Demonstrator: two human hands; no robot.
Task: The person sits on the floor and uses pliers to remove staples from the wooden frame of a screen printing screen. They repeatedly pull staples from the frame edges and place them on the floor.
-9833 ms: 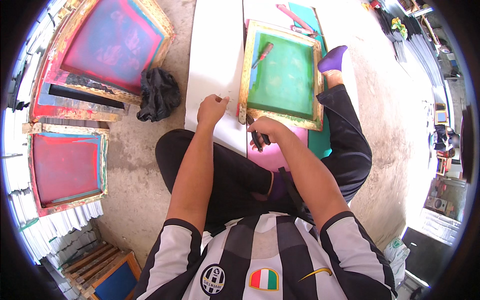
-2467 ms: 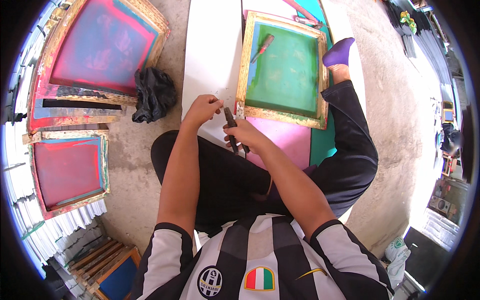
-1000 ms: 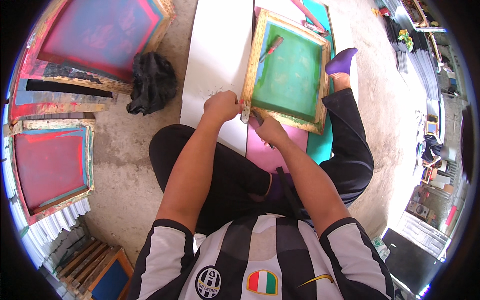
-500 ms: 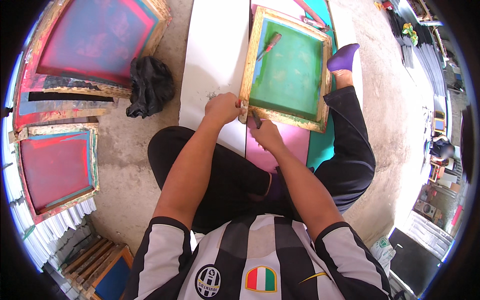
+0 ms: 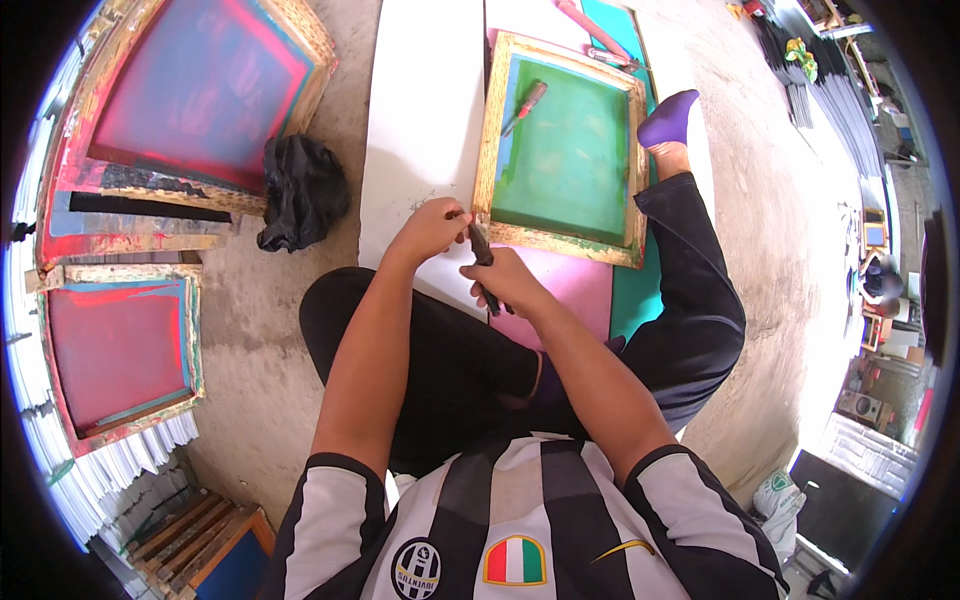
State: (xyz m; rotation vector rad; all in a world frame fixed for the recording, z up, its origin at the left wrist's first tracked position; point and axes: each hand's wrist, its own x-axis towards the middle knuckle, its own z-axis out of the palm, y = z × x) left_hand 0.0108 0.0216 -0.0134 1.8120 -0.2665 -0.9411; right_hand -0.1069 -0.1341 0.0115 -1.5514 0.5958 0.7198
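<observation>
A wooden screen-printing frame (image 5: 642,150) with green mesh lies ahead of me on flat boards. At its near-left corner my right hand (image 5: 508,277) grips dark-handled pliers (image 5: 481,245), their jaws against the corner; the exact bite is too small to make out. My left hand (image 5: 430,230) is closed beside that same corner, just left of the pliers, its fingertips pinched together. What those fingers hold, if anything, is hidden. On the mesh rests a screwdriver (image 5: 530,102) with a red and dark handle.
A long reddish handle (image 5: 592,28) and a small metal tool (image 5: 612,57) lie beyond the frame. My purple-socked foot (image 5: 668,120) is at its right side. A black plastic bag (image 5: 303,190) and red-stained screens (image 5: 120,345) stand to the left.
My right hand has moved left, bringing the pliers from the frame's near rail to its corner beside my left hand. The left hand stays near the corner, closed.
</observation>
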